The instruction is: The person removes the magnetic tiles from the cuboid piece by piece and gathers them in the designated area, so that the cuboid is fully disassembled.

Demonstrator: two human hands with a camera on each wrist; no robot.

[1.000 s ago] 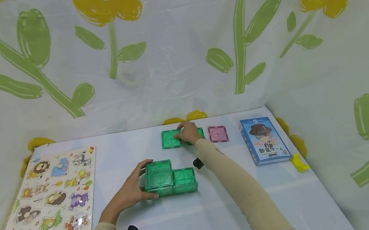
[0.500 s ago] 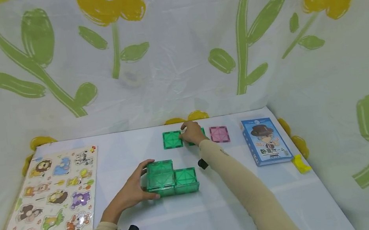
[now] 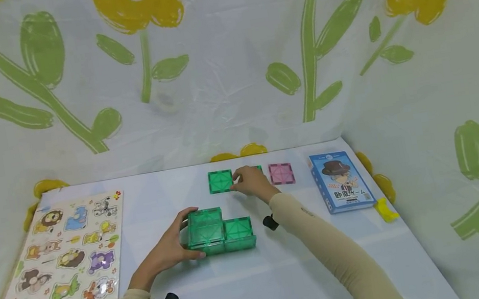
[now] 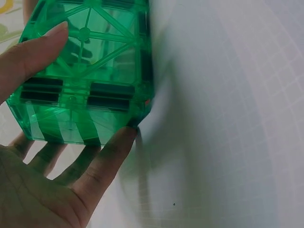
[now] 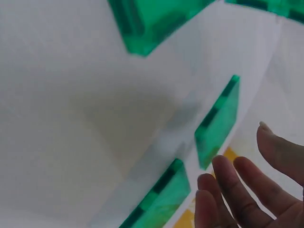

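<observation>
My left hand (image 3: 168, 248) grips the left end of a see-through green block built of square magnetic tiles (image 3: 207, 232). Its left part stands taller than its right. In the left wrist view my thumb lies across one face, and the fingers (image 4: 107, 166) spread along the adjoining side. At the back of the table, my right hand (image 3: 253, 181) hovers by two flat green tiles, one to its left (image 3: 220, 181) and one mostly hidden behind it (image 3: 259, 168). In the right wrist view its thumb and loosely bent fingers (image 5: 237, 192) are apart, holding nothing.
A pink magnetic tile (image 3: 281, 173) lies right of the green ones. Farther right are a blue game box (image 3: 344, 180) and a small yellow object (image 3: 387, 210). An animal puzzle board (image 3: 59, 264) covers the table's left side. A flower-print sheet (image 3: 227, 68) hangs behind.
My right hand has turned and come slightly nearer, its forearm swinging to the right, and hides more of the right green tile. The left hand and the green block keep their place.
</observation>
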